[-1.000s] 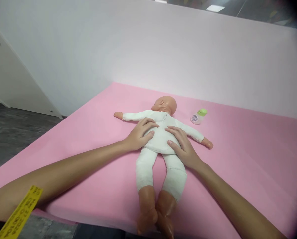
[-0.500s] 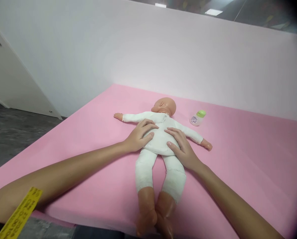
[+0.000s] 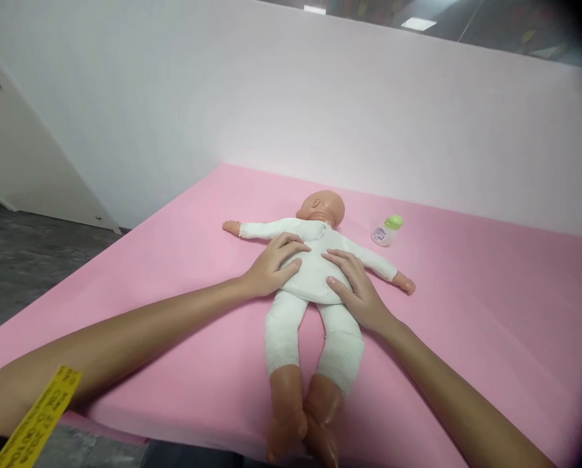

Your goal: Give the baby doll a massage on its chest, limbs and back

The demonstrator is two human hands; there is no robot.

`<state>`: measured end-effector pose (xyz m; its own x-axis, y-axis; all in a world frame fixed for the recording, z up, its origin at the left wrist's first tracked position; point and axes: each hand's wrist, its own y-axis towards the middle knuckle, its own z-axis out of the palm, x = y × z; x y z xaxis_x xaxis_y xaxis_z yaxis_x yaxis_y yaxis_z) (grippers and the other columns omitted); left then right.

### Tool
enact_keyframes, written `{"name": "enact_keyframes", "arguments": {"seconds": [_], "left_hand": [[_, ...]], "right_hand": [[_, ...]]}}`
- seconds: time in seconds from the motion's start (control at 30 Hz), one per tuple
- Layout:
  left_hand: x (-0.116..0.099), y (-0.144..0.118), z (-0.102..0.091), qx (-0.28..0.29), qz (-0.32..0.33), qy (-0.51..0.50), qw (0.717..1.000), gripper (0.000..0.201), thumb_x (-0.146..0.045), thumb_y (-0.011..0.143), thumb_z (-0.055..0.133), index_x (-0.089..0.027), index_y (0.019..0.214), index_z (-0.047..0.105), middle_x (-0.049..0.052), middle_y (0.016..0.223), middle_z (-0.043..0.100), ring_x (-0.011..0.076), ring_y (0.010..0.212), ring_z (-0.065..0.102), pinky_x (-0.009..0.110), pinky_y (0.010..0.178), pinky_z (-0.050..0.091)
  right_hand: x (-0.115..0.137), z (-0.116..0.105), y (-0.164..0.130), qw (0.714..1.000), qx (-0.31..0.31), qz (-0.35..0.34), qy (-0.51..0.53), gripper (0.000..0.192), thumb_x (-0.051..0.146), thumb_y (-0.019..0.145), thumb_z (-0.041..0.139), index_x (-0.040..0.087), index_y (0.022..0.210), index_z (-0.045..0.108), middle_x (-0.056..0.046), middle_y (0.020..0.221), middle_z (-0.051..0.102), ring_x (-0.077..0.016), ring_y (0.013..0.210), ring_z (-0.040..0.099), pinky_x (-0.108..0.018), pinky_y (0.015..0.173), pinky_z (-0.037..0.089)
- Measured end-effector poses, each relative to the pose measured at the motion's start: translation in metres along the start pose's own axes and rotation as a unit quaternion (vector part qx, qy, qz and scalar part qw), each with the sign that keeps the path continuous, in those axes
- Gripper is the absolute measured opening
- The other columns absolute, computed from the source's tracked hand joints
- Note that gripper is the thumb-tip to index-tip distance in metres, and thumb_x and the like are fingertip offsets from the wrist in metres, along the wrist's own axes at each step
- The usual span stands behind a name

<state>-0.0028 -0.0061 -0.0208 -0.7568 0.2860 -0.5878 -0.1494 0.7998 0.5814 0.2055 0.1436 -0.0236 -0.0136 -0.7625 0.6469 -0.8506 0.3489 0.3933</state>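
A pink surface (image 3: 184, 260) meets pale walls (image 3: 320, 97) over dark floor (image 3: 23, 260). The doll (image 3: 315, 266) lies face-up mid-surface; left hand (image 3: 271, 266) and right hand (image 3: 359, 292) rest flat, open, on its torso. The bottle (image 3: 387, 230) label and yellow tag (image 3: 37, 416) print are unreadable.

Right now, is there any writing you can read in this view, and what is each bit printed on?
Yellow tag at the left forearm: black print, too blurred and tilted to read.
Small bottle with green cap, beside the doll: label print too small to read.
No other writing shows; left hand and right hand rest on the doll.
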Motion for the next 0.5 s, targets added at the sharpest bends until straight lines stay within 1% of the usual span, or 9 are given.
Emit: {"name": "enact_keyframes", "arguments": {"seconds": [0.23,0.5], "left_hand": [[0.0015,0.0,0.0002,0.0,0.003,0.0,1.0,0.032,-0.029,0.101,0.05,-0.025,0.128,0.065,0.009,0.131,0.055,0.0282,0.131,0.051,0.049,0.119,0.038],[0.0016,-0.0004,0.0008,0.0,0.002,-0.007,1.0,0.032,-0.026,0.1,0.051,-0.025,0.128,0.065,0.008,0.131,0.054,0.0275,0.131,0.05,0.048,0.119,0.037]], "right_hand": [[-0.0006,-0.0003,0.0003,1.0,-0.001,-0.004,-0.004,0.043,0.048,0.103,0.053,0.038,0.144,0.055,-0.004,0.154,0.047,-0.0291,0.148,0.038,-0.055,0.126,0.028],[-0.0006,-0.0005,0.0002,1.0,0.002,0.002,0.001,0.043,0.048,0.102,0.054,0.038,0.144,0.055,-0.004,0.154,0.047,-0.0294,0.148,0.038,-0.056,0.126,0.027]]}}
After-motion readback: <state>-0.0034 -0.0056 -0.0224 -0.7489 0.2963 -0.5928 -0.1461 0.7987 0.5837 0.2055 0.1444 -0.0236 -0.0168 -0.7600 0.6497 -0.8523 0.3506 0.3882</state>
